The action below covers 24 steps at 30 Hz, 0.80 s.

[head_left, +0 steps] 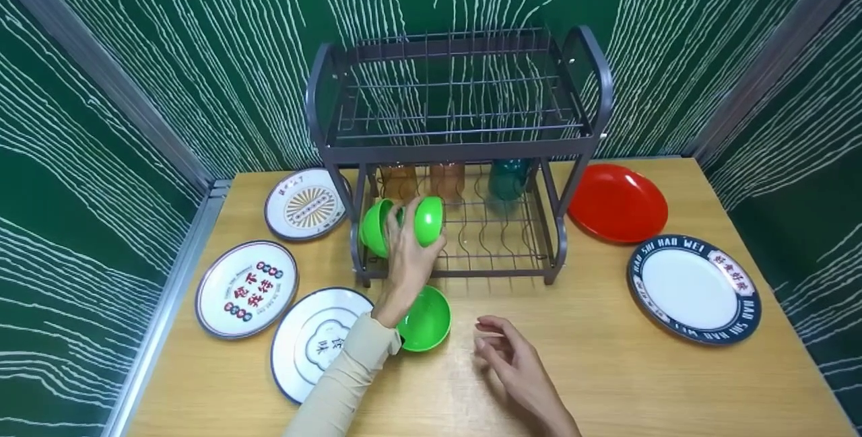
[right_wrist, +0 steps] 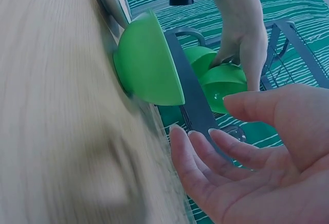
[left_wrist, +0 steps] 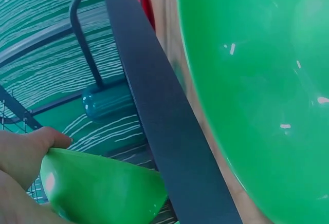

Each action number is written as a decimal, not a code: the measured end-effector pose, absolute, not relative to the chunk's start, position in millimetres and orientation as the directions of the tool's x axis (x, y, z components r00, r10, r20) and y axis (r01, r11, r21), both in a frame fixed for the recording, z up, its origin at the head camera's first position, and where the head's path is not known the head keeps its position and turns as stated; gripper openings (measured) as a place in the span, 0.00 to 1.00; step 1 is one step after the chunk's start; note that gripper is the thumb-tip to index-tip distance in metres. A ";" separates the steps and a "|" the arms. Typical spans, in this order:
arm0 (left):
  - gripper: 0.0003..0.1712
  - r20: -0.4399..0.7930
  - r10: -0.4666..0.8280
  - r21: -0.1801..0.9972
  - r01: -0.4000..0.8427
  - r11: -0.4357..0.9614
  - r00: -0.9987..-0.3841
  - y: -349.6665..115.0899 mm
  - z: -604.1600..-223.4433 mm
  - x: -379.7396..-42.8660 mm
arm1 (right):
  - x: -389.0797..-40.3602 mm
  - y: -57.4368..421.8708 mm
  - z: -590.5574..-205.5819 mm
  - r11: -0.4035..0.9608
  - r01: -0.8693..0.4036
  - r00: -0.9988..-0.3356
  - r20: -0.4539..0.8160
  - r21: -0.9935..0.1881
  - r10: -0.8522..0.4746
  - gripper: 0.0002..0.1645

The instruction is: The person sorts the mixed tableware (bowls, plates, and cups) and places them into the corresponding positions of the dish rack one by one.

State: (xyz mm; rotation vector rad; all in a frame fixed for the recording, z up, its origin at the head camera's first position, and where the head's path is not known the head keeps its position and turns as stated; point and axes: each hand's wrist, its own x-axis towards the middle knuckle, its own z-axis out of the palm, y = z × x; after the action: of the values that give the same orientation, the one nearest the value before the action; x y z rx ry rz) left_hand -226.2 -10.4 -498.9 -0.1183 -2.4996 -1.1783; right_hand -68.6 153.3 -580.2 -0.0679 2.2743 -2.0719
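Observation:
My left hand (head_left: 409, 255) reaches into the lower tier of the dark dish rack (head_left: 458, 152) and grips a green bowl (head_left: 429, 221) at its edge, thumb on one side and fingers on the other. Tilted on its side, this bowl (left_wrist: 103, 188) is close beside another green bowl (head_left: 374, 229) that stands on edge at the rack's left end. A third green bowl (head_left: 429, 322) sits upright on the table in front of the rack, under my left wrist. My right hand (head_left: 522, 370) hovers to the right of that bowl (right_wrist: 146, 62), fingers loosely bent and holding nothing.
Two orange cups (head_left: 447, 181) and a teal cup (head_left: 508, 179) stand at the back of the lower tier. Left of the rack lie three patterned white plates (head_left: 246, 289). A red plate (head_left: 616, 203) and a dark-rimmed plate (head_left: 693, 289) lie on the right.

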 end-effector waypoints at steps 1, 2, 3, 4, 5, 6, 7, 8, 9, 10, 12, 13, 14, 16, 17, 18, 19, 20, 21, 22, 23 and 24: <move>0.38 0.364 -0.087 0.724 0.223 0.653 -0.927 -10.1 -499.5 -227.0 | -69.0 152.4 -580.4 0.093 0.011 -0.997 -0.019 -0.996 -0.078 0.25; 0.38 0.361 -0.092 0.719 0.214 0.661 -0.928 -10.0 -500.4 -227.9 | -69.3 151.5 -580.3 0.091 0.011 -0.997 -0.019 -0.996 -0.081 0.25; 0.38 0.357 -0.094 0.713 0.206 0.670 -0.930 -10.0 -501.6 -228.8 | -69.7 150.6 -580.3 0.095 0.008 -0.996 -0.016 -0.995 -0.084 0.25; 0.38 0.355 -0.093 0.710 0.204 0.674 -0.930 -9.9 -503.1 -229.7 | -69.8 149.6 -580.3 0.098 0.006 -0.996 -0.015 -0.995 -0.088 0.25; 0.39 0.354 -0.092 0.708 0.202 0.676 -0.931 -10.1 -504.5 -230.4 | -70.0 148.6 -580.2 0.093 0.007 -0.995 -0.016 -0.996 -0.095 0.25; 0.39 0.352 -0.092 0.708 0.200 0.678 -0.932 -10.1 -506.0 -231.1 | -70.3 147.6 -580.2 0.092 0.004 -0.995 -0.013 -0.996 -0.102 0.25; 0.39 0.352 -0.092 0.707 0.200 0.678 -0.932 -10.3 -507.5 -231.9 | -70.7 146.5 -580.3 0.095 -0.002 -0.994 -0.008 -0.995 -0.108 0.26; 0.39 0.350 -0.091 0.707 0.199 0.678 -0.932 -10.6 -508.9 -232.7 | -71.1 145.5 -580.4 0.098 -0.008 -0.993 -0.003 -0.995 -0.115 0.26; 0.39 0.350 -0.090 0.709 0.200 0.677 -0.933 -10.7 -510.1 -233.6 | -71.5 144.5 -580.8 0.100 -0.014 -0.993 0.002 -0.995 -0.122 0.26; 0.39 0.350 -0.091 0.710 0.201 0.675 -0.932 -11.1 -511.5 -234.3 | -71.8 143.3 -581.4 0.102 -0.018 -0.992 0.005 -0.995 -0.129 0.27; 0.39 0.347 -0.093 0.711 0.197 0.675 -0.933 -11.6 -513.2 -235.8 | -72.5 140.9 -582.5 0.114 -0.026 -0.990 0.011 -0.993 -0.138 0.27; 0.39 0.347 -0.093 0.710 0.197 0.676 -0.933 -11.7 -513.9 -236.6 | -72.9 139.7 -583.1 0.125 -0.029 -0.990 0.011 -0.992 -0.140 0.27; 0.39 0.346 -0.092 0.710 0.196 0.676 -0.934 -11.6 -514.3 -237.3 | -73.2 138.4 -584.0 0.130 -0.028 -0.989 0.009 -0.991 -0.145 0.28; 0.39 0.342 -0.096 0.711 0.190 0.677 -0.935 -11.3 -514.7 -238.6 | -73.7 135.8 -585.0 0.130 -0.024 -0.988 0.004 -0.991 -0.155 0.28; 0.39 0.340 -0.100 0.712 0.187 0.677 -0.935 -11.1 -514.8 -239.1 | -73.9 134.4 -585.7 0.127 -0.019 -0.987 -0.002 -0.992 -0.163 0.28; 0.39 0.336 -0.102 0.712 0.181 0.679 -0.936 -11.0 -514.9 -239.5 | -74.1 133.1 -586.3 0.120 -0.013 -0.985 -0.008 -0.993 -0.172 0.29; 0.39 0.331 -0.105 0.711 0.175 0.681 -0.938 -10.9 -514.9 -239.8 | -74.3 131.8 -586.9 0.111 -0.005 -0.983 -0.015 -0.994 -0.181 0.29; 0.39 0.326 -0.108 0.713 0.169 0.680 -0.939 -10.8 -514.9 -240.1 | -74.3 130.6 -587.5 0.107 -0.002 -0.982 -0.018 -0.994 -0.188 0.30; 0.39 0.318 -0.110 0.714 0.161 0.682 -0.942 -10.7 -514.8 -240.3 | -74.2 129.6 -587.6 0.100 0.001 -0.981 -0.020 -0.995 -0.195 0.30; 0.39 0.311 -0.110 0.714 0.155 0.683 -0.944 -10.6 -514.7 -240.6 | -74.0 128.7 -588.0 0.097 0.001 -0.979 -0.021 -0.995 -0.201 0.30; 0.39 0.302 -0.112 0.716 0.148 0.682 -0.947 -10.7 -514.6 -240.7 | -73.9 128.0 -588.7 0.090 0.000 -0.978 -0.019 -0.996 -0.206 0.30; 0.39 0.291 -0.112 0.719 0.140 0.680 -0.950 -10.7 -514.1 -240.5 | -73.7 127.5 -589.1 0.085 -0.004 -0.978 -0.014 -0.996 -0.208 0.30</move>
State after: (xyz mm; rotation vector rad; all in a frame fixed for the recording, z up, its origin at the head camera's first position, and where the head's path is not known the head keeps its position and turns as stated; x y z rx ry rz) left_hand -240.5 -10.7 -514.1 -0.0221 -2.5828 -1.1434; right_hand -73.7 127.5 -589.1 -0.2167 2.1960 -2.0165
